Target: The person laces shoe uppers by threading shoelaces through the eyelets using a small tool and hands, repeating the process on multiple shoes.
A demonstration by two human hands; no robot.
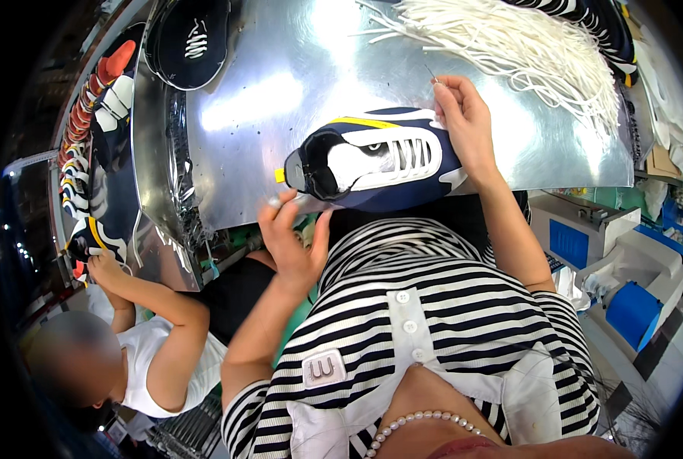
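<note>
A navy and white sneaker (347, 198) with a yellow stripe and a yellow heel tab lies on its sole at the near edge of the metal table. White laces cross over its tongue, and its toe points right. My right hand (466, 126) is closed beside the toe, pinching a thin metal needle-like tool (431, 72) that sticks out past the fingertips. By the heel is my left hand (294, 243), slightly blurred, its thumb and fingers apart. I cannot tell whether its fingertips touch the shoe.
A pile of white laces (510, 46) covers the far right of the metal table (265, 153). Another dark sneaker (190, 42) stands far left. More shoes line the left rack, where a co-worker's hand (105, 268) touches a shoe. Grey and blue equipment (586, 237) stands at right.
</note>
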